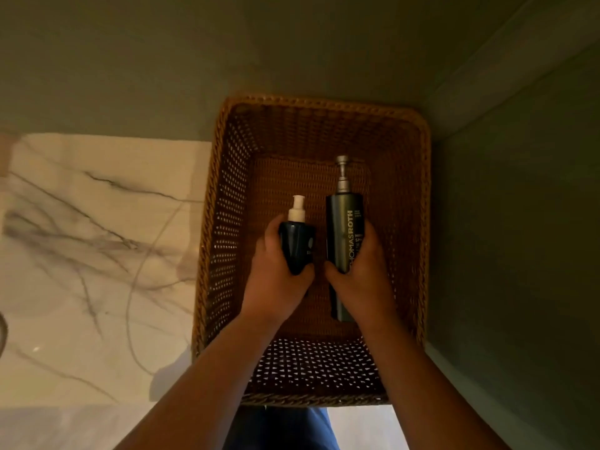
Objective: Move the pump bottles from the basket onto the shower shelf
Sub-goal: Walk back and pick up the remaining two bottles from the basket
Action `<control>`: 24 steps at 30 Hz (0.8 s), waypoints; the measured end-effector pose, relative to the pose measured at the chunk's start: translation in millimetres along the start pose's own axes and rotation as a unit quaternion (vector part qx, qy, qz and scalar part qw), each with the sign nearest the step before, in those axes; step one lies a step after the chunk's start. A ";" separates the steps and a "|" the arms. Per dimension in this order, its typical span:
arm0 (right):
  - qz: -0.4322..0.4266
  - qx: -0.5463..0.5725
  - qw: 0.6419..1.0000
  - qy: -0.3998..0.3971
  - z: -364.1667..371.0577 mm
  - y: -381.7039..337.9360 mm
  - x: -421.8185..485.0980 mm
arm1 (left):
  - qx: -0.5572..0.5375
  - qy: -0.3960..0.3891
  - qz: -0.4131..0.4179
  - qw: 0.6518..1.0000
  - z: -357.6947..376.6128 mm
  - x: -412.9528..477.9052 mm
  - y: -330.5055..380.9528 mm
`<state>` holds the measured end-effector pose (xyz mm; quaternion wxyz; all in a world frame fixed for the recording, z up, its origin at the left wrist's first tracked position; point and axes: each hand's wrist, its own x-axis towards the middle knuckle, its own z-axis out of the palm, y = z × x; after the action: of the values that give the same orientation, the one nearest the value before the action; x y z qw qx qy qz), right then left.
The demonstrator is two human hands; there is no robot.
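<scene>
I'm looking down into what reads as a home bathroom — white marble-veined floor tile [97, 254] spreads left of where my hands grip, and muted green walls [519, 254] meet in a corner just right of them. The grip itself is inside a woven wicker basket [418, 190] on two pump toiletry bottles [344, 238] — domestic washroom things, dimly lit.

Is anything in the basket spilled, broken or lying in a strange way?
Nothing stands out. The small bottle and the tall bottle lie flat in the basket, each held by one hand, with no visible spill.
</scene>
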<state>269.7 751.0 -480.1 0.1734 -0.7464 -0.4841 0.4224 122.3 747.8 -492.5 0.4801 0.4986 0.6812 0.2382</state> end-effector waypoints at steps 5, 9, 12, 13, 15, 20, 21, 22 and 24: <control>-0.050 0.025 0.997 0.044 -30.2 -61.4 -41.6 | -0.014 0.011 0.069 0.997 -55.3 -25.3 51.2; -0.070 0.033 0.994 0.075 -44.4 -100.2 -91.9 | -0.034 0.003 0.110 0.993 -98.5 -56.9 82.6; -0.086 0.040 0.989 0.112 -50.7 -124.6 -142.0 | -0.044 -0.020 0.144 0.988 -132.1 -89.1 103.4; -0.090 0.047 0.987 0.124 -52.1 -131.1 -159.5 | -0.043 -0.026 0.156 0.987 -142.2 -100.2 110.2; -0.094 0.060 0.983 0.148 -56.2 -144.6 -195.2 | -0.033 -0.035 0.186 0.981 -162.6 -123.7 124.4; -0.090 0.069 0.967 0.230 -69.1 -164.1 -277.1 | -0.021 -0.086 0.263 0.961 -204.1 -179.4 153.1; -0.085 0.070 0.962 0.249 -70.6 -164.2 -293.1 | -0.021 -0.104 0.274 0.956 -209.3 -189.5 157.5; -0.076 0.065 0.958 0.270 -71.5 -163.8 -309.0 | -0.022 -0.124 0.284 0.950 -213.0 -199.3 161.4; -0.053 0.041 0.946 0.316 -70.7 -160.9 -339.7 | -0.028 -0.162 0.302 0.939 -216.3 -217.8 167.7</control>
<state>174.1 542.2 -174.3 0.3701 -0.8072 -0.4255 0.1741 14.2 648.7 -175.0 0.5034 0.6992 0.4044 0.3068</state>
